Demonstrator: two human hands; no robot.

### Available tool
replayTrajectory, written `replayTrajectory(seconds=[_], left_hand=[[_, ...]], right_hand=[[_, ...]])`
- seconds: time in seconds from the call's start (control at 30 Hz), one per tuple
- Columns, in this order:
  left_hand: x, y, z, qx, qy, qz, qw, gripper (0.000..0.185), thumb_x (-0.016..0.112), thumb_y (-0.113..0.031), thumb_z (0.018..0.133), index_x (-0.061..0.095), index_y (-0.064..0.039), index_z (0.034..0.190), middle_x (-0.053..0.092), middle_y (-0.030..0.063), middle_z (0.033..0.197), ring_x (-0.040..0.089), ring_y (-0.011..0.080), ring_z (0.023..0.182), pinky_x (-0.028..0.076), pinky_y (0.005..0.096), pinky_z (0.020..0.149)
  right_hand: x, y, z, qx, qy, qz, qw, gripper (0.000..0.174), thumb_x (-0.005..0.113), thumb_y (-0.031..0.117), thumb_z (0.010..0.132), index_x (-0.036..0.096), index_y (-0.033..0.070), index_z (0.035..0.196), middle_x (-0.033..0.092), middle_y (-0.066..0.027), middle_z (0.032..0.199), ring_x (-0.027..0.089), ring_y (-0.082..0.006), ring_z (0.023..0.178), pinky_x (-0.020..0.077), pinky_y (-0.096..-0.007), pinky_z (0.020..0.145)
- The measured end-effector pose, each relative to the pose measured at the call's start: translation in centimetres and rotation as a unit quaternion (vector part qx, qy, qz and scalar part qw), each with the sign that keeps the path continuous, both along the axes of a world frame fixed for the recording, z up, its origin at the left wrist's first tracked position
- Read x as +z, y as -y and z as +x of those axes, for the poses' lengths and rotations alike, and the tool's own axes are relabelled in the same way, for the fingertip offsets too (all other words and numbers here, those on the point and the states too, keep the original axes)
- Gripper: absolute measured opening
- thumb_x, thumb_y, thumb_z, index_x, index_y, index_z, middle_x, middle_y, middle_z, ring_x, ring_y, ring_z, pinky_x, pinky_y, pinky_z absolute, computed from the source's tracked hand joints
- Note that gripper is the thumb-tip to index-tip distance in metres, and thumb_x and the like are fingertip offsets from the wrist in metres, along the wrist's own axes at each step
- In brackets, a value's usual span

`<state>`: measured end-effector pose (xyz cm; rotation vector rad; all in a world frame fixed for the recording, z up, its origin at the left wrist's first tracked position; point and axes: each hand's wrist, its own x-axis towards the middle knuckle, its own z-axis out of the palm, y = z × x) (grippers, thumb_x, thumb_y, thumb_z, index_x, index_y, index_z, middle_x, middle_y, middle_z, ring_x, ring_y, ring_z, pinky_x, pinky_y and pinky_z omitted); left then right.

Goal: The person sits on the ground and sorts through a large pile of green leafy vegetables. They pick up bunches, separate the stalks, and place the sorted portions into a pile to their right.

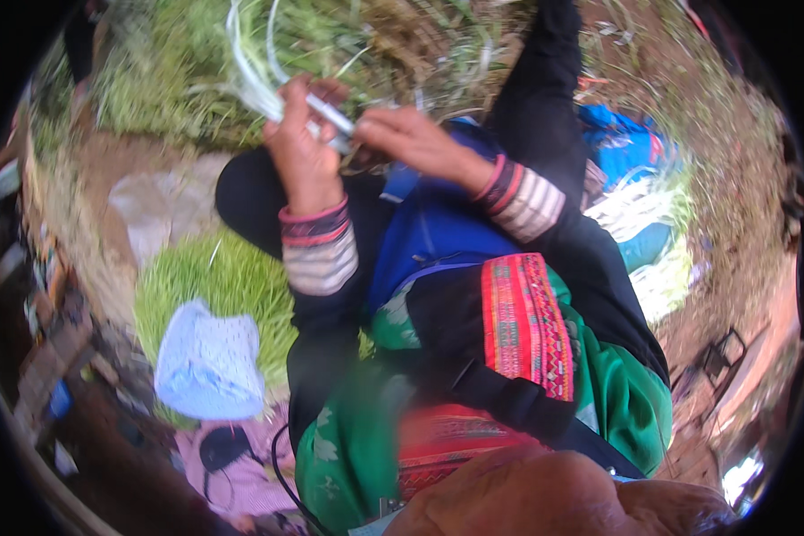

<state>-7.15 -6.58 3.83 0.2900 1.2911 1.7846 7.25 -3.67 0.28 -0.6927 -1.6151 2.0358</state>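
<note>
My left hand (303, 151) is raised above the lap, its fingers closed around a bundle of pale fibre strands (253, 90). The strands loop up and away toward the top of the view. Close on its right, my right hand (409, 137) pinches the near end of a narrow whitish strip (331, 114), which slants across to the left fingers. Motion blur hides whether the strip is part of the bundle. Blue cloth (429, 228) covers the lap under both hands.
Loose green grass (167, 74) spreads ahead. At left, a light blue cloth hat (208, 365) rests on a heap of green stalks (221, 288), near pink striped cloth (261, 469). On the right lie a blue bag (620, 144) and pale strands (633, 208).
</note>
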Motion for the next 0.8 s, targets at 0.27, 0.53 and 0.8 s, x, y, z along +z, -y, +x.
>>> replayTrajectory(seconds=[0.27, 0.53, 0.8], left_hand=[[-1.1, 0.1, -1.9, 0.085, -0.019, 0.045, 0.995, 0.019, 0.052, -0.017, 0.093, 0.057, 0.001, 0.093, 0.064, 0.0129, 0.085, 0.065, 0.0174, 0.073, 0.033, 0.0193, 0.038], [-1.3, -0.6, -4.2, 0.111, -0.048, 0.063, 0.991, 0.019, 0.051, -0.014, 0.093, 0.058, 0.003, 0.09, 0.066, 0.016, 0.081, 0.06, 0.0121, 0.061, 0.033, 0.0179, 0.039], [1.6, -0.9, -12.1, 0.272, 0.025, 0.105, 0.956, 0.018, 0.046, -0.015, 0.094, 0.052, 0.002, 0.091, 0.062, 0.015, 0.078, 0.061, 0.0173, 0.06, 0.032, 0.0204, 0.038]], right_hand=[[1.0, -0.5, -0.2, -0.011, 0.049, 0.223, 0.973, 0.026, 0.051, 0.019, 0.092, 0.049, 0.002, 0.071, 0.05, -0.0105, 0.056, 0.051, -0.0231, 0.049, 0.0403, -0.0347, 0.047], [0.8, 0.0, 4.5, 0.028, 0.093, 0.335, 0.937, 0.019, 0.054, 0.014, 0.09, 0.049, 0.004, 0.074, 0.048, -0.0154, 0.062, 0.051, -0.0351, 0.056, 0.04, -0.0405, 0.049], [0.1, 0.6, 11.0, 0.047, 0.212, 0.418, 0.882, 0.011, 0.058, 0.011, 0.086, 0.054, 0.005, 0.079, 0.052, -0.0139, 0.065, 0.055, -0.0338, 0.057, 0.0443, -0.0395, 0.052]])
